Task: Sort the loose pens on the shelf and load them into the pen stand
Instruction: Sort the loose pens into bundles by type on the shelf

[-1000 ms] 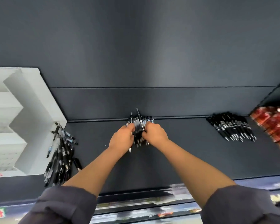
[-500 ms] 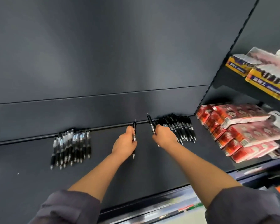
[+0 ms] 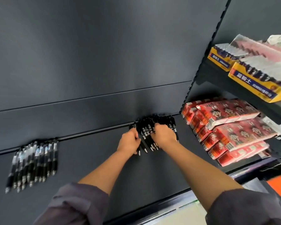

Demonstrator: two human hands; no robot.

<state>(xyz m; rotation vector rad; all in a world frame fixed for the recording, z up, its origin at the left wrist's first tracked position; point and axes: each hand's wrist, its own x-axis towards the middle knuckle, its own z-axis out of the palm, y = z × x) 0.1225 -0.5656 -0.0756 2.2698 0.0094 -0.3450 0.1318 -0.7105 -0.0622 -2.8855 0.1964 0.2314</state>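
Up against the back lip of the dark grey shelf (image 3: pixel 91 168), right of centre: a heap of black click pens (image 3: pixel 147 132), overlapping, tips mostly toward the camera. At the heap's left edge, the left hand (image 3: pixel 128 142) — fingers curled in around one pen (image 3: pixel 139 151), with its metal tip poking out beneath the hand. Over the heap's right part, palm down, the right hand (image 3: pixel 165 135); fingers bent onto the barrels and touching them, though impossible to tell from this angle whether pinching any or merely pressing down. Both forearms bare, with grey sleeves (image 3: pixel 75 202) pushed up near the elbows at the bottom of the view.

Well apart to the left on the same shelf, a second batch of pens (image 3: pixel 34 159) — seemingly clear-barrelled with black grips, laid in a neat parallel row, tips toward the front edge, somewhat blurred.

To the right, past the slotted upright (image 3: pixel 202 62), stacked red snack packs (image 3: pixel 230 127) with a cartoon face on each, near the heap but in the next bay. Above those, on a higher shelf, yellow-and-blue cartons (image 3: pixel 256 82) with wrapped contents.
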